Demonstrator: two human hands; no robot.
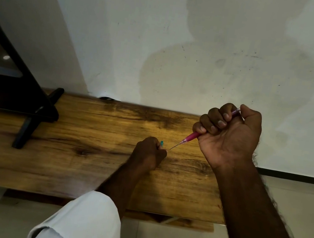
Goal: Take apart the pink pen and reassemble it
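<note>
My right hand [228,135] grips the pink pen [192,137] in a fist above the wooden table [80,144]. The pen's pink front end and thin dark tip [174,146] slant down and left out of the fist, and its pale back end [236,111] pokes out by the thumb. My left hand [148,154] rests on the table, curled around a small teal piece [161,143] that shows above the fingers. The pen tip ends right at the fingertips of my left hand; whether they touch is unclear.
A black stand with a crossed foot [31,117] occupies the table's left end. A white wall [183,41] rises directly behind the table. The table's right edge [219,198] lies under my right forearm, with pale floor beyond.
</note>
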